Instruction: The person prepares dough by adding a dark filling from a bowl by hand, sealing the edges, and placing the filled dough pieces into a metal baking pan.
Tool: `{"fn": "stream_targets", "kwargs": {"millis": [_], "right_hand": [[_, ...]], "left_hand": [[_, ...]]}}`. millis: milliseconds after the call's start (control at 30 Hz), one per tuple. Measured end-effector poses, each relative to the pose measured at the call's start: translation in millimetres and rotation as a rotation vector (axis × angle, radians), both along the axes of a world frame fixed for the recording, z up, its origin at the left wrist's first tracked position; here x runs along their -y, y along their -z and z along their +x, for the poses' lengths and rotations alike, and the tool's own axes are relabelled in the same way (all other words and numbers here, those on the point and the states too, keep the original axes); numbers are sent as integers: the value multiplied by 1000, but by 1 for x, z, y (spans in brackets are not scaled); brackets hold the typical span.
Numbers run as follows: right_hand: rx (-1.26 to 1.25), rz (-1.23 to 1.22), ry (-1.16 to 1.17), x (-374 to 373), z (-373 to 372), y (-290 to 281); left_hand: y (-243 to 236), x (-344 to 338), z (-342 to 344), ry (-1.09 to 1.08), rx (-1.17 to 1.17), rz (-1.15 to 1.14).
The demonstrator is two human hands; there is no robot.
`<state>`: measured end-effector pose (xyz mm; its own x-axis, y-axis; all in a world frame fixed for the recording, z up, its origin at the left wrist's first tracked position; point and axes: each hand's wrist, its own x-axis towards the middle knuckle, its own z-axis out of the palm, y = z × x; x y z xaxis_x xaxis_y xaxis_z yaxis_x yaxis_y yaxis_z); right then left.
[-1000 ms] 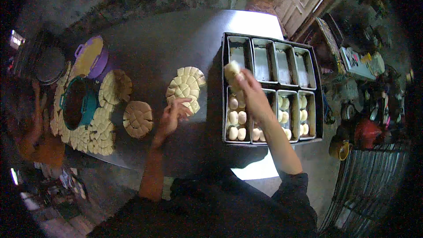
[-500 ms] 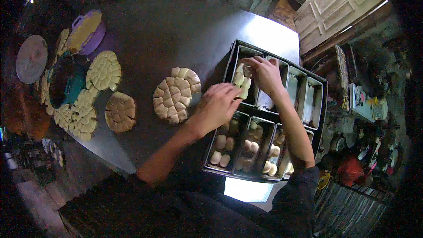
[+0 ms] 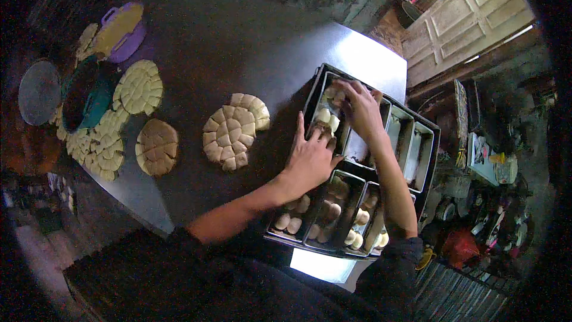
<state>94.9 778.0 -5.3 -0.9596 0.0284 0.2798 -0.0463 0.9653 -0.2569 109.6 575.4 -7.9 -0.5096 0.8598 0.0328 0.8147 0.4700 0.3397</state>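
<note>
A dark-rimmed set of metal loaf pans (image 3: 438,143) lies at the right of the table, in two rows. Pale dough balls (image 3: 327,118) sit in pairs in the far row's leftmost pan. My left hand (image 3: 311,156) lies over the near end of that pan, fingers spread and fingertips touching the dough, thumb stretched out to the right. At the pan's far end, my right hand (image 3: 361,107) has its fingers bent down around dough pieces, slightly blurred. More dough balls (image 3: 288,223) rest in the near row's pans, partly under my left forearm.
Cut rounds of dough (image 3: 229,134) lie left of the pans, with a darker round (image 3: 157,147) beyond. Farther left are more cut dough (image 3: 107,149), a teal tub (image 3: 98,104), a purple basin (image 3: 128,45) and a round grey disc (image 3: 40,92). A panelled door (image 3: 471,15) stands far right.
My left hand has moved onto the pan's near end and its fingers have spread. My right hand stays at the far end, its fingers lower in the pan. The view has shifted slightly.
</note>
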Motion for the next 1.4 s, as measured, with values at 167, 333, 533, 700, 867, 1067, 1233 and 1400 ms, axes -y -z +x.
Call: {"fn": "stream_targets", "kwargs": {"millis": [167,333,533,700,867,1067,1233,1400], "right_hand": [[337,-169,-108,8,9,15],[145,-187,-147,2,-2,28],[422,-252,-97,-13,-7,42],[439,-318,74,-4,-12,39],[-25,95,149,89,15,-14],[157,-817,540,270,68,-2],[82,-60,516,309,55,110],[23,-737,714,340,35,135]], "left_hand": [[7,7,12,-66,-60,12],[19,15,16,-42,-119,63],[27,17,13,29,-93,17],[17,35,9,67,-50,93],[31,147,9,197,227,880],[90,335,-21,173,599,638],[89,415,-55,122,712,552],[78,439,-72,-77,886,474]]}}
